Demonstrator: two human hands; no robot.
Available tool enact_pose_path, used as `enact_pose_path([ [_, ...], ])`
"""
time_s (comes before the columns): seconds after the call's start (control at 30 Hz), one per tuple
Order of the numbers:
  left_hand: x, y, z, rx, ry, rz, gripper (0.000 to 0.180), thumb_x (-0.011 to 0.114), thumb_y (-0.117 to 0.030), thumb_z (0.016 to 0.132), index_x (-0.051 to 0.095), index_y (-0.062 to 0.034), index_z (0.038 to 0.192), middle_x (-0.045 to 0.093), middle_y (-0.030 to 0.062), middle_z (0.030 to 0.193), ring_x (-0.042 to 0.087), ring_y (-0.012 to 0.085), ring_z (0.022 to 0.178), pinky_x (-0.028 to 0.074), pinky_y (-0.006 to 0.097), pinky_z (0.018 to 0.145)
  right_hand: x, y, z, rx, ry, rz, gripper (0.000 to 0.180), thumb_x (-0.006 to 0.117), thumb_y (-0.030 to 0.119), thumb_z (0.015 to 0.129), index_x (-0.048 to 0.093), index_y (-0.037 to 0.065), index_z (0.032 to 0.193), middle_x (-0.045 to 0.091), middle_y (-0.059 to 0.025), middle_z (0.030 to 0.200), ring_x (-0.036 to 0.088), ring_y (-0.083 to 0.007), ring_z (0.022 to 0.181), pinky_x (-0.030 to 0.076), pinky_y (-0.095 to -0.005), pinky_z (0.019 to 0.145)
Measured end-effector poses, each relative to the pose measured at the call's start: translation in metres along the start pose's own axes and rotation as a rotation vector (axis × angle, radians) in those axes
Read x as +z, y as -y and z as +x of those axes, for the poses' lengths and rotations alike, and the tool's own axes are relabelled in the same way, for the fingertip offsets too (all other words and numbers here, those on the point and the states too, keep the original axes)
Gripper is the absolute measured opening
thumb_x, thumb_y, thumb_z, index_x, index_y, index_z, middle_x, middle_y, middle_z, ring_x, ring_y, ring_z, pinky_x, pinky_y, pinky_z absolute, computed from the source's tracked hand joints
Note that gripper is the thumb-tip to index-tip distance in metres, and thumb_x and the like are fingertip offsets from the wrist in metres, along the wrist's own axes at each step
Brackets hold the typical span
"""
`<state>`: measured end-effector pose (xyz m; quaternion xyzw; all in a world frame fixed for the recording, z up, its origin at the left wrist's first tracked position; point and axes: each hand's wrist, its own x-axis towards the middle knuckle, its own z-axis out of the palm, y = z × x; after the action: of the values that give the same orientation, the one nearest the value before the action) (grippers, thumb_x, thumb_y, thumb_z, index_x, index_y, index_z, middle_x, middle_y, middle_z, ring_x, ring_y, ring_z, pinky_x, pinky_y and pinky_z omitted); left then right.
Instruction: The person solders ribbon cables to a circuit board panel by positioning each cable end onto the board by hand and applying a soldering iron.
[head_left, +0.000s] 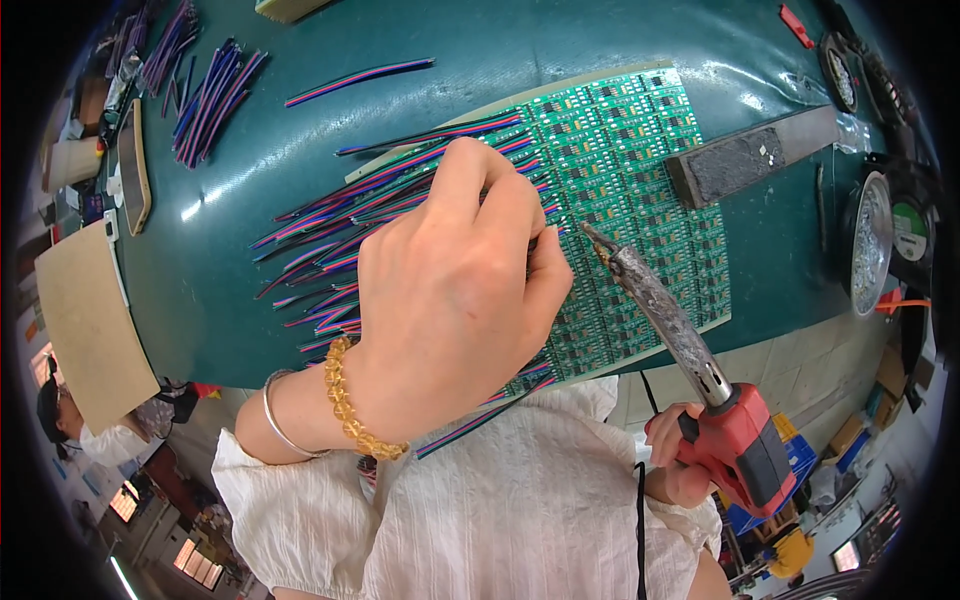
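Observation:
A green panel of several small circuit boards (640, 190) lies on the dark green table (260, 170). Coloured ribbon wires (330, 230) fan out from its left edge. My left hand (455, 290) rests over the panel's left part with fingers pinched together near the wire ends; what they pinch is hidden. A yellow bead bracelet and a silver bangle circle that wrist. My right hand (680, 455) grips the red handle of a soldering iron (665, 315), whose crusted tip points up-left and hovers just right of my left fingers.
A dark rectangular block (750, 155) lies across the panel's upper right corner. Loose bundles of coloured wires (210, 95) sit at the far left of the table. A round metal dish (872, 240) and fans stand at the right. A beige board (90, 320) lies at the left.

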<state>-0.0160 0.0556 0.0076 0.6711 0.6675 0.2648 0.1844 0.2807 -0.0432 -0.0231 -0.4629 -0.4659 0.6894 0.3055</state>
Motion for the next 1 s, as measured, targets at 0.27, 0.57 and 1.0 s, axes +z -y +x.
enact_pose_path([
  [0.27, 0.0, 0.0, 0.001, 0.01, -0.004, 0.004, 0.016, 0.07, 0.003, 0.073, 0.055, -0.0003, 0.077, 0.055, 0.0103, 0.085, 0.058, 0.025, 0.066, 0.049, 0.033, 0.057, 0.011, 0.005, 0.013, -0.032, -0.053, -0.016, 0.02, 0.069, 0.02, 0.056, 0.061, 0.008, 0.07, 0.061, -0.0043, 0.073, 0.061, -0.0196, 0.065, 0.046, -0.0303, 0.058],
  [0.57, 0.0, 0.0, 0.0, 0.002, 0.005, 0.006, 0.016, 0.07, 0.003, 0.073, 0.055, -0.0006, 0.077, 0.055, 0.0099, 0.085, 0.059, 0.0252, 0.066, 0.049, 0.034, 0.057, -0.002, -0.001, 0.012, -0.099, 0.039, -0.219, 0.025, 0.058, 0.013, 0.044, 0.06, 0.012, 0.069, 0.06, -0.0034, 0.071, 0.06, -0.0235, 0.064, 0.047, -0.0321, 0.057],
  [1.0, 0.002, 0.001, -0.001, 0.01, -0.013, 0.031, 0.016, 0.07, 0.003, 0.073, 0.055, -0.0009, 0.076, 0.055, 0.0098, 0.085, 0.06, 0.0253, 0.066, 0.05, 0.033, 0.058, 0.008, 0.0, 0.017, -0.073, -0.013, -0.164, 0.021, 0.069, 0.022, 0.057, 0.059, 0.009, 0.069, 0.059, -0.0046, 0.07, 0.057, -0.0234, 0.059, 0.043, -0.0328, 0.054],
])
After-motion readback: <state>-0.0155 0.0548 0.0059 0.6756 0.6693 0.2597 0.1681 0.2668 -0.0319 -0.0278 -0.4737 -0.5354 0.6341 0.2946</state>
